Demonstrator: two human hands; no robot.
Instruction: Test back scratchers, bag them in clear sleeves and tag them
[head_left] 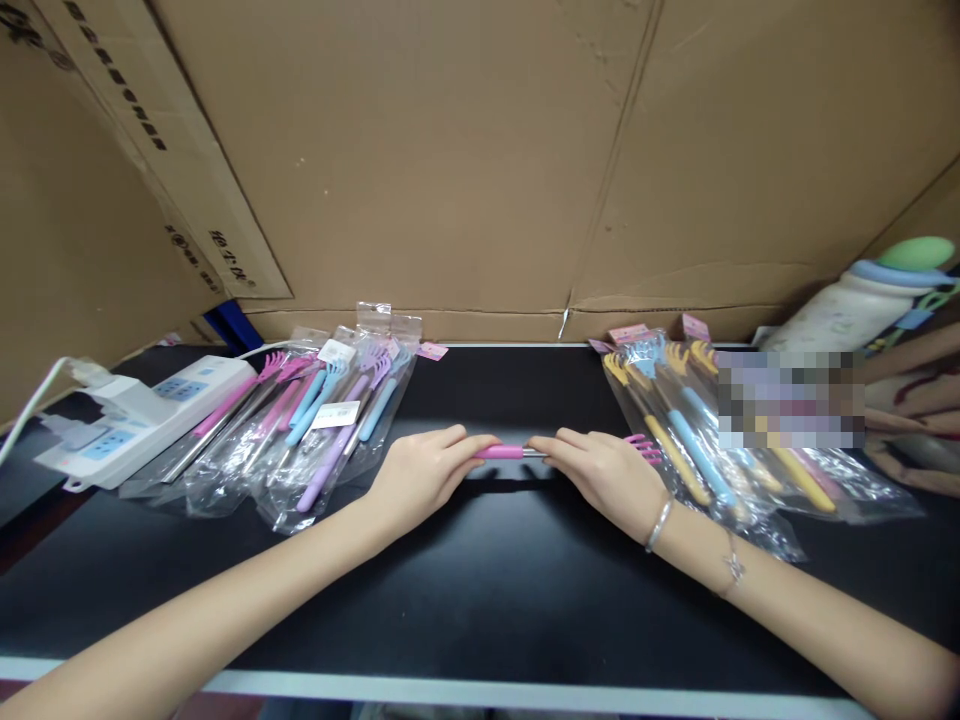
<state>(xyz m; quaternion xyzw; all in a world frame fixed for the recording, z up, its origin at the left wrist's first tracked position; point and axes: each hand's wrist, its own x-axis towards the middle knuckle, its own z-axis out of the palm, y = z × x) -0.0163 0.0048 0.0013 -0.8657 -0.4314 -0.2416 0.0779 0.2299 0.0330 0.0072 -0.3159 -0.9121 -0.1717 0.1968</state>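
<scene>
A pink back scratcher (504, 452) with a metal shaft is held level above the middle of the black table. My left hand (426, 468) is closed round its pink handle. Farther right, my right hand (600, 472) grips the metal shaft, and the pink claw sticks out beyond the knuckles. Left of my hands lie back scratchers in clear bags (330, 450), pink, blue and purple. On the right, close to my right hand, is a second pile of bagged back scratchers (675, 440), mostly yellow and blue.
A white power strip (161, 410) with plugs and cables sits at the left. Cardboard (420, 150) walls the back of the black table (465, 600). A bottle with a green lid (847, 310) stands at the right, near another person's hand (919, 400). A pixelated patch hides part of that side.
</scene>
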